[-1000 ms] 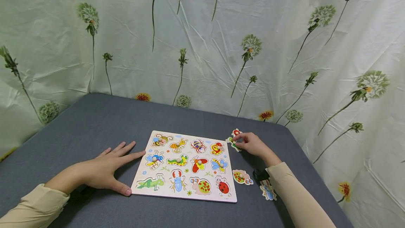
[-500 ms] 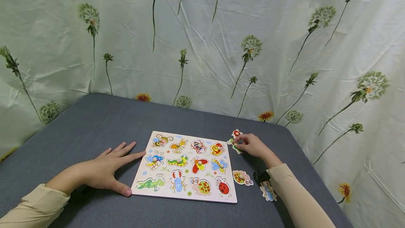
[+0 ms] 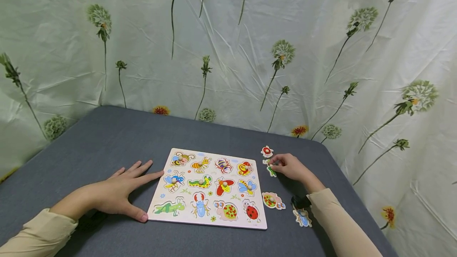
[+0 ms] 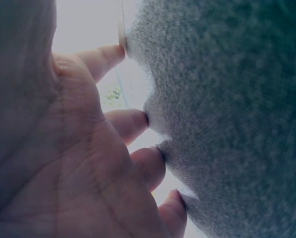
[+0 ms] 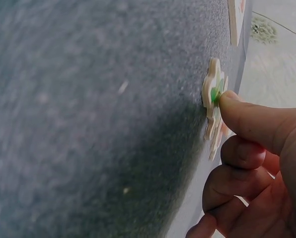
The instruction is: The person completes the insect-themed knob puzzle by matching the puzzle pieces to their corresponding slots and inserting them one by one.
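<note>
A wooden peg puzzle board [image 3: 191, 199] with insect pictures lies on the grey table. My left hand [image 3: 118, 191] is spread flat at its left side, with thumb and forefinger touching the edge; the left wrist view shows its fingertips [image 4: 137, 121] on the cloth and board edge. Beyond the board's right side, my right hand [image 3: 292, 167] pinches a green grasshopper puzzle piece [image 3: 272, 171] between thumb and fingers. In the right wrist view the thumb covers part of this piece [image 5: 211, 84], which is tilted up close to the cloth.
A ladybug piece [image 3: 266, 152] lies just behind the right hand. Nearer the person are a snail piece [image 3: 273, 200] beside the board and a blue beetle piece [image 3: 302, 218] near the right wrist. A flowered curtain [image 3: 228, 70] hangs behind the table.
My right hand has moved right and slightly nearer with the grasshopper piece, away from the board and the ladybug piece. The left hand and the board stay put.
</note>
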The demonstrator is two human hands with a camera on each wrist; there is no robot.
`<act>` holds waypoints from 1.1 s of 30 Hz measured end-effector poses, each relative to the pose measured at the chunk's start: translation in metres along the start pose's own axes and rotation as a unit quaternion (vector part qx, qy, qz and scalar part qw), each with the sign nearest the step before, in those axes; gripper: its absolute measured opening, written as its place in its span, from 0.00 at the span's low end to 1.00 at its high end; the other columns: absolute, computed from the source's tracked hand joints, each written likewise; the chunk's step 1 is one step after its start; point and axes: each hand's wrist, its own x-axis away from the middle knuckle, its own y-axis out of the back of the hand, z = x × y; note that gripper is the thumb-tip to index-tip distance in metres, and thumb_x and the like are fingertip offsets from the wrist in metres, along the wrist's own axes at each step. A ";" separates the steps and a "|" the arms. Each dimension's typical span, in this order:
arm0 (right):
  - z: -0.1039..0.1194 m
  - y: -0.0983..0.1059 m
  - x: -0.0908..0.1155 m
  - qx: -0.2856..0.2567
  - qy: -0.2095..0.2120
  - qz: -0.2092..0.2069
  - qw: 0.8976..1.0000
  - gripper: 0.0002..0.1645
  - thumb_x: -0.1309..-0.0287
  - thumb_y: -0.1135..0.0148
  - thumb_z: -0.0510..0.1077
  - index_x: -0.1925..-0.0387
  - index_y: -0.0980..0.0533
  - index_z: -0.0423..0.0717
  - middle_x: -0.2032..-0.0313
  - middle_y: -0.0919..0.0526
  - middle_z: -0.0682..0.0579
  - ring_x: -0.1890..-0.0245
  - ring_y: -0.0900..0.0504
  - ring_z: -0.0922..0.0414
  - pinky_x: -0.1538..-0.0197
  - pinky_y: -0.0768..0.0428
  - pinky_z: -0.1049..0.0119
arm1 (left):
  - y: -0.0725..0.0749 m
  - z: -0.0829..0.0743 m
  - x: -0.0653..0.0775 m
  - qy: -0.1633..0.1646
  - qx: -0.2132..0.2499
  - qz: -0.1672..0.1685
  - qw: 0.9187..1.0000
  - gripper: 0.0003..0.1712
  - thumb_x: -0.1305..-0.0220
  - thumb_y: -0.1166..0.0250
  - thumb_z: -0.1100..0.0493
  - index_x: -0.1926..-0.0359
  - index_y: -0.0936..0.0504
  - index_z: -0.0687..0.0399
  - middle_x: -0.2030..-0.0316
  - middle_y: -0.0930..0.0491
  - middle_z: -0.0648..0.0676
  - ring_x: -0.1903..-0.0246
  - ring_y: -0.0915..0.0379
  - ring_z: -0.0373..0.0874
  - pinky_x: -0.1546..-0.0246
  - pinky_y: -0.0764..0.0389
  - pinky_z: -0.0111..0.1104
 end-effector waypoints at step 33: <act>-0.009 0.005 0.021 -0.001 -0.032 -0.007 0.999 0.11 0.30 0.30 0.43 0.58 0.15 0.37 0.77 0.29 0.58 0.77 0.33 0.63 0.68 0.34 0.69 | 0.000 0.003 -0.001 -0.003 -0.005 -0.001 1.000 0.67 0.50 0.19 0.28 0.14 0.41 0.37 0.15 0.58 0.73 0.20 0.69 0.85 0.30 0.64 0.82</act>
